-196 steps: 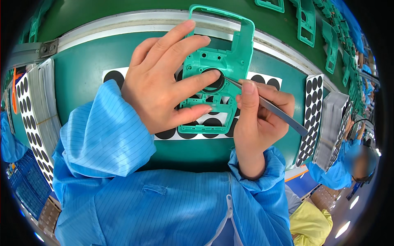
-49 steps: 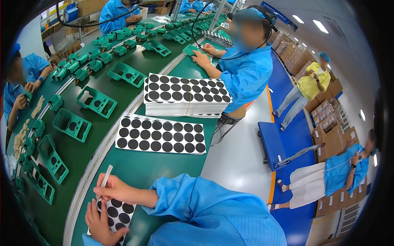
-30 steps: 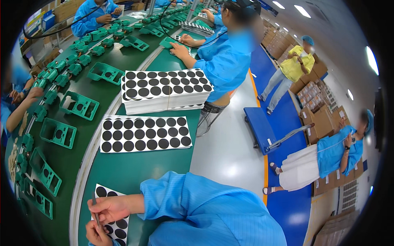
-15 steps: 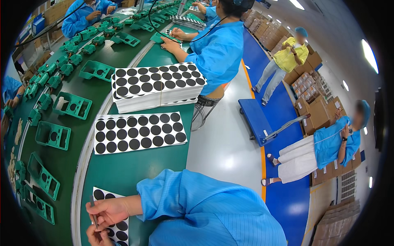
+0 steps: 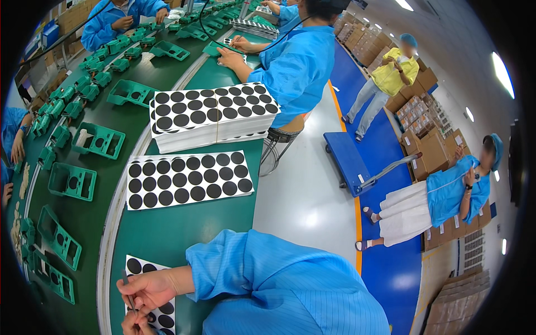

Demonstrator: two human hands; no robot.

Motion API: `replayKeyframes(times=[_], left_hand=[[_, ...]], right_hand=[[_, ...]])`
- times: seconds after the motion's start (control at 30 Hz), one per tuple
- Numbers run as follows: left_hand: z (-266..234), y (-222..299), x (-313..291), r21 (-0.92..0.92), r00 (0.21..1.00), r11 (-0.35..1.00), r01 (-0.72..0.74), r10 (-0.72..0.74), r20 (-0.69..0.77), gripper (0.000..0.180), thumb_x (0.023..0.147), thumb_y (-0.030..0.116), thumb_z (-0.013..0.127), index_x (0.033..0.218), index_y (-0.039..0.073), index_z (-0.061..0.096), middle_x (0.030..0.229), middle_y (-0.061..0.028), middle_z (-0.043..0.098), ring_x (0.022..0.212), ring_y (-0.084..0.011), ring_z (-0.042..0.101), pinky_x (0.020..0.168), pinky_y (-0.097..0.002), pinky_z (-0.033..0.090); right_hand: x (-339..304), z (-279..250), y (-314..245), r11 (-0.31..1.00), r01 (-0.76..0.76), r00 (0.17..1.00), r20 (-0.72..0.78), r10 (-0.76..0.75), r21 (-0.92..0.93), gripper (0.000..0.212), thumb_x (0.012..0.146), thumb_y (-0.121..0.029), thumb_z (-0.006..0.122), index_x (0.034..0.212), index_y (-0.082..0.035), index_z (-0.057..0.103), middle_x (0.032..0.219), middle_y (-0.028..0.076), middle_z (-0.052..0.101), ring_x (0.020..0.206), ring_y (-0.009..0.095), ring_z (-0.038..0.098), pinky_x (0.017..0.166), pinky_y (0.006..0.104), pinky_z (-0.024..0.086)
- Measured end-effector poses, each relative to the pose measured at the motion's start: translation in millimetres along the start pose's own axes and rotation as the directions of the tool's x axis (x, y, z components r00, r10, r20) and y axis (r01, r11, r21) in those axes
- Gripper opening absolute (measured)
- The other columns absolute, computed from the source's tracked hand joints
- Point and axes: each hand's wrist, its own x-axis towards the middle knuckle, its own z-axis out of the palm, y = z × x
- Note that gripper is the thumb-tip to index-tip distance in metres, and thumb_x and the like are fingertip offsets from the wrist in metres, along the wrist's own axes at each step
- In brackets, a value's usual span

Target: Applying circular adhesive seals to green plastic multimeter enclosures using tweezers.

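My right hand (image 5: 148, 287) is closed around a thin dark metal tool, apparently tweezers (image 5: 128, 287), pointing down toward my left hand. At the lower edge, my left hand (image 5: 137, 322) has its fingers pinched together just below the tool's tip. Whatever those fingers hold is hidden. Under both hands lies a white sheet of black round stickers (image 5: 166, 321), partly covered by my right hand and wrist. Farther up the bench sits a low stack of similar sticker sheets (image 5: 190, 180). Behind it rises a thick banded stack of sheets (image 5: 215, 114).
Left of the bench's pale rail (image 5: 111, 234) runs a green conveyor (image 5: 106, 218) carrying open green plastic housings (image 5: 72, 181). Co-workers in blue sit ahead and across the line. A blue trolley (image 5: 349, 162) stands on the walkway at right, with two people nearby.
My left hand has shifted slightly right and up, closer to the tool's tip. My right hand keeps its grip almost in place. Co-workers' hands at the left have moved.
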Motion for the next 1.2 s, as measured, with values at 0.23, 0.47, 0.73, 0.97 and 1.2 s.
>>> replayKeyframes(times=[0.23, 0.47, 0.73, 0.97, 1.2], left_hand=[[2, -9, -5, 0.047, 0.992, 0.996, -0.077, 0.081, -0.100, 0.011, 0.079, 0.001, 0.054, 0.085, -0.009, 0.052, 0.077, -0.0203, 0.056, 0.066, -0.0229, 0.057, 0.060, -0.0275, 0.047], [-3, -23, -10, 0.081, 0.982, 0.994, -0.071, 0.084, -0.171, 0.017, 0.084, 0.008, 0.048, 0.083, -0.008, 0.053, 0.073, -0.0186, 0.056, 0.055, -0.0196, 0.054, 0.050, -0.0259, 0.046], [7, -4, 2, 0.105, 0.990, 0.994, 0.020, -0.005, -0.143, 0.011, 0.083, 0.004, 0.046, 0.091, -0.004, 0.049, 0.073, -0.0136, 0.054, 0.059, -0.0163, 0.051, 0.054, -0.0238, 0.044], [1, -11, -2, 0.014, 0.996, 0.999, -0.037, 0.038, -0.079, 0.009, 0.081, 0.000, 0.048, 0.089, -0.003, 0.048, 0.075, -0.0138, 0.055, 0.060, -0.0145, 0.050, 0.055, -0.0226, 0.042], [-12, -27, -10, 0.056, 0.995, 0.998, -0.012, 0.018, -0.100, 0.014, 0.086, 0.009, 0.042, 0.088, -0.003, 0.048, 0.073, -0.0145, 0.055, 0.058, -0.0139, 0.049, 0.051, -0.0220, 0.040]], right_hand=[[1, -2, 1, 1.000, 0.011, 1.000, -0.012, -0.011, 0.002, 0.024, 0.083, -0.028, 0.053, 0.073, -0.006, 0.054, 0.068, 0.000, 0.055, 0.055, 0.006, 0.046, 0.068, 0.0335, 0.045], [3, -2, 6, 0.999, 0.010, 0.999, 0.049, -0.008, -0.036, 0.022, 0.083, -0.024, 0.052, 0.072, -0.005, 0.053, 0.067, 0.001, 0.055, 0.055, 0.008, 0.048, 0.075, 0.0376, 0.045], [4, -4, 3, 0.996, 0.050, 0.998, 0.043, -0.053, 0.078, 0.016, 0.083, -0.022, 0.052, 0.074, -0.009, 0.053, 0.069, 0.003, 0.057, 0.055, 0.009, 0.049, 0.078, 0.0356, 0.046], [2, -1, 3, 0.997, 0.009, 0.998, 0.056, -0.014, 0.076, 0.014, 0.083, -0.021, 0.052, 0.074, -0.011, 0.052, 0.070, 0.002, 0.058, 0.055, 0.009, 0.049, 0.075, 0.0337, 0.047], [3, 0, 7, 0.997, -0.024, 0.997, 0.075, 0.019, 0.071, 0.018, 0.084, -0.022, 0.051, 0.074, -0.007, 0.053, 0.068, 0.003, 0.056, 0.055, 0.009, 0.048, 0.073, 0.0324, 0.047]])
